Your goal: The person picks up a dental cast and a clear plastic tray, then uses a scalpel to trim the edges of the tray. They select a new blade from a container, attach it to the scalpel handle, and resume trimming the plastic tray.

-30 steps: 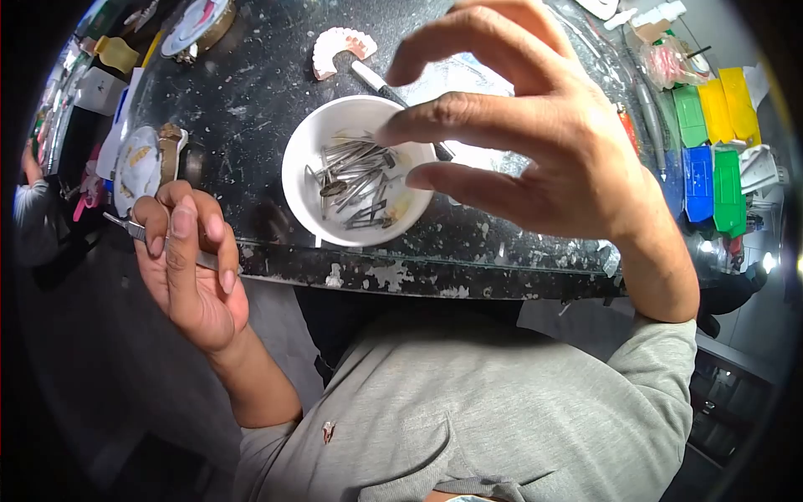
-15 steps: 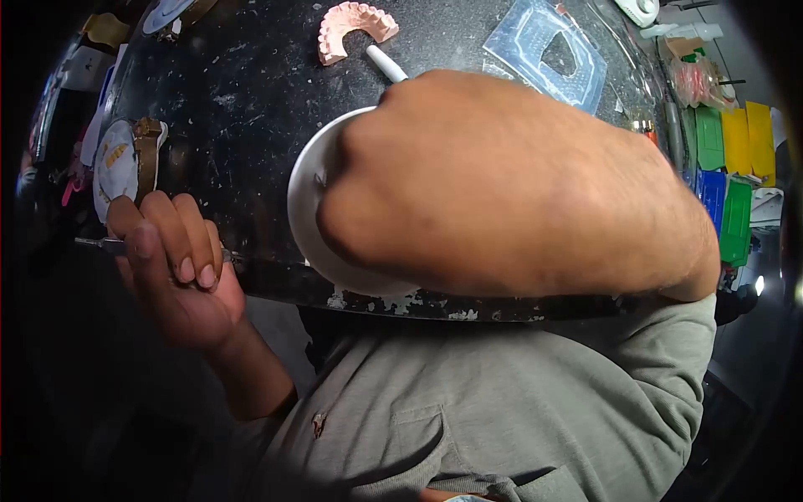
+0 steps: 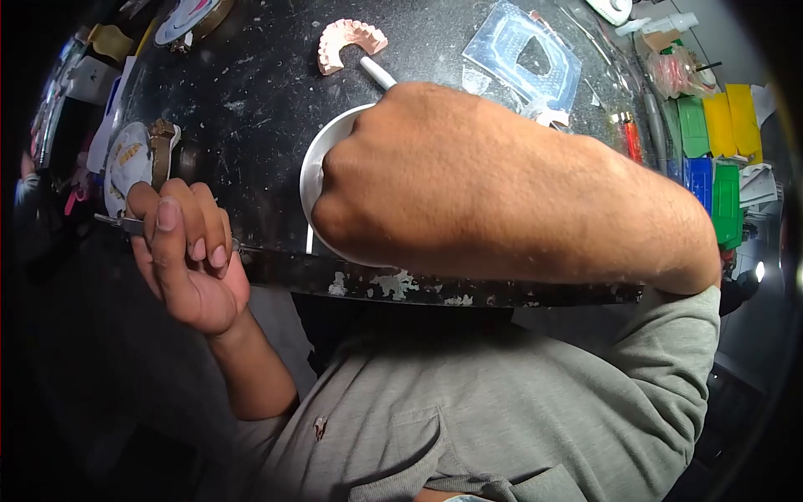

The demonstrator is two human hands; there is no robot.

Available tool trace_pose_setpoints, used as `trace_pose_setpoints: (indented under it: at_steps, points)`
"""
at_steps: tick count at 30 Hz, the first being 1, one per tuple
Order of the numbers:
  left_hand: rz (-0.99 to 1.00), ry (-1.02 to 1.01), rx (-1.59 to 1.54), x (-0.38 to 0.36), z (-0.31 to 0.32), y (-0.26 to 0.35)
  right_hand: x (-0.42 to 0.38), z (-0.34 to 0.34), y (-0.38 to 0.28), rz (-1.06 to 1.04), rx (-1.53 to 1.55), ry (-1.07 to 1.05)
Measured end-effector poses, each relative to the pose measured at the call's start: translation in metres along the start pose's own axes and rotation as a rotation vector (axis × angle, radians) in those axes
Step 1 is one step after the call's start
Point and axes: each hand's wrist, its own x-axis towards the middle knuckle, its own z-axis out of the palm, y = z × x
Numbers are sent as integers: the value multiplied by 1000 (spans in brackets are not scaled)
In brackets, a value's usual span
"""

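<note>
My left hand (image 3: pixel 192 259) is closed around a slim metal hand tool (image 3: pixel 125 223), palm turned up, and the tool's thin end sticks out to the left past my fingers. Curled into a fist, my right hand (image 3: pixel 418 180) covers most of a white bowl (image 3: pixel 311 180) near the table's front edge. Its fingers are hidden underneath, so what they grip does not show. A white rod-like handle (image 3: pixel 378 73) juts out beyond my knuckles; where it joins is hidden. Behind it lies a pink horseshoe-shaped dental model (image 3: pixel 350 43) with a row of teeth.
On the black table (image 3: pixel 251 159) lie a clear plastic sheet (image 3: pixel 502 54) and a red lighter (image 3: pixel 631 138). A mounted dental cast (image 3: pixel 130 171) stands by my left hand, another round piece (image 3: pixel 188 18) at the back left. Green (image 3: pixel 726 209) and yellow boxes (image 3: pixel 732 125) are at the right.
The view has shifted slightly. My right fist sits a little differently over the bowl, and more of the red lighter shows. My left hand still holds the metal tool.
</note>
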Motion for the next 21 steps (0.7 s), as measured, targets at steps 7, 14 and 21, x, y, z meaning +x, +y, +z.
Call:
trace_pose_setpoints:
  at_steps: [7,14,21]
  points:
    - [39,-106,11,0,-3,-3,4,-12,2,138,135,-132]
    - [37,-80,28,-1,3,0,4,-9,1,237,60,-148]
    - [18,-4,74,-5,9,1,-16,-14,8,313,506,274]
